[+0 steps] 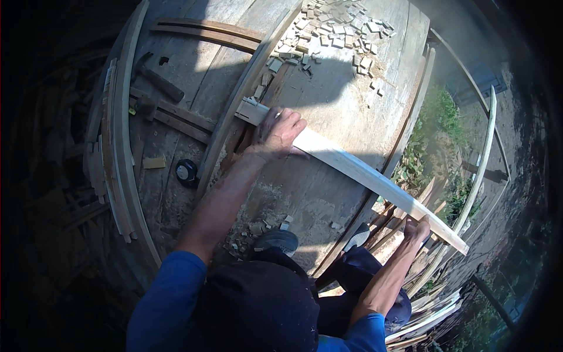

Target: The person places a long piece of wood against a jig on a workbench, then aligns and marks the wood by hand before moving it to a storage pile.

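Observation:
A long pale wooden board (353,166) runs slantwise from the middle of the workbench out past its right edge. My left hand (280,134) is closed around the board near its upper left end, where slots or lines are cut or marked. That end rests by a long raised wooden rail (239,97). Lower down at the right, my right hand (417,227) grips the board from below, close to its other end. The fingers of this hand are partly hidden by the wood.
Many small wood offcuts (337,35) lie scattered on the bench top (305,88). A hammer (161,82), a round black tape measure (186,172) and a small pale wood block (154,163) lie left of the rail. Long strips (120,141) line the left edge; more timber lies at lower right.

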